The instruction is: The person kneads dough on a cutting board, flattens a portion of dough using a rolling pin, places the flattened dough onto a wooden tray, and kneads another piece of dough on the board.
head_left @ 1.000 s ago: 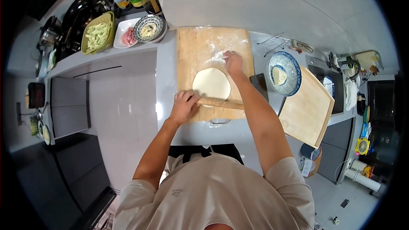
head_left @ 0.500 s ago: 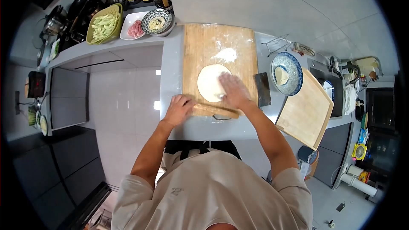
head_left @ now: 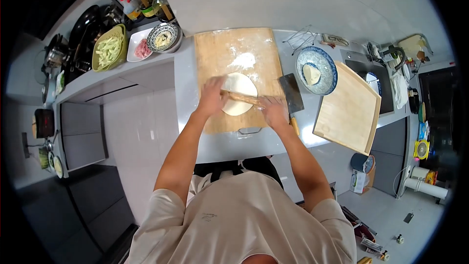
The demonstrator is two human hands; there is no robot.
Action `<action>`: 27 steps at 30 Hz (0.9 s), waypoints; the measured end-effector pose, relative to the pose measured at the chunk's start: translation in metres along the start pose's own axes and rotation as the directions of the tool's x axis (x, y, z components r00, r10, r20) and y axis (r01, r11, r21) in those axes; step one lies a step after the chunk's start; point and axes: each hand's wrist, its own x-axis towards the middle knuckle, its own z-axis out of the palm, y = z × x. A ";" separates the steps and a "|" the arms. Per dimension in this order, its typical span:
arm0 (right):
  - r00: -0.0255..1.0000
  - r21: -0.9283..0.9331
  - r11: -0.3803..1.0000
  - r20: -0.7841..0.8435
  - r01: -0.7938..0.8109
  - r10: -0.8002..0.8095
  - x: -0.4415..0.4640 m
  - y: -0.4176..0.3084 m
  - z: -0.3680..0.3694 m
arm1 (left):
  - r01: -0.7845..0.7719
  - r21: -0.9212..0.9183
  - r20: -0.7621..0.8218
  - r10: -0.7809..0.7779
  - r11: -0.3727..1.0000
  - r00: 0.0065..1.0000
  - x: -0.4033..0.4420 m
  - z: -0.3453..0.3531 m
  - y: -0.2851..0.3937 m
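Observation:
A round, flat sheet of dough (head_left: 242,82) lies on the floured wooden board (head_left: 205,51). Across it, slightly slanted, rests a wooden rolling pin (head_left: 243,98). My left hand (head_left: 212,97) is closed over the pin's left end, at the dough's left edge. Over the other end, just past the dough's right side, my right hand (head_left: 274,111) grips the pin. Loose white flour (head_left: 243,60) is scattered on the board beyond the dough. A cleaver (head_left: 291,93) lies along the board's right edge, its handle toward me.
Right of the cleaver stands a blue-patterned bowl (head_left: 328,85) with a pale dough piece in it. A shallow wooden tray (head_left: 344,112) overhangs the counter edge near the sink (head_left: 386,100). At left are a green basket (head_left: 120,58), a white dish (head_left: 133,45) of meat and a patterned bowl (head_left: 174,36).
My right hand has come off the dough onto the pin. Both hands have carried the pin from the board's near edge forward onto the dough. The whole view has shifted.

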 end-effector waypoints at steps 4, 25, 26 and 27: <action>0.991 0.002 0.996 -0.107 -0.085 0.085 -0.032 0.001 -0.008 | 0.265 -0.096 0.124 -0.253 0.960 0.960 0.030 0.033 -0.044; 0.979 -0.049 0.980 -0.082 -0.193 0.189 -0.002 -0.022 0.023 | 0.283 0.376 0.117 -0.348 0.883 0.930 -0.053 0.005 0.017; 0.975 -0.074 0.975 -0.086 -0.210 0.204 0.003 -0.021 0.026 | 0.274 0.392 0.111 -0.341 0.878 0.934 -0.048 0.006 0.016; 0.972 -0.098 0.969 -0.090 -0.226 0.218 0.010 -0.021 0.027 | 0.266 0.410 0.105 -0.334 0.873 0.937 -0.038 0.006 0.014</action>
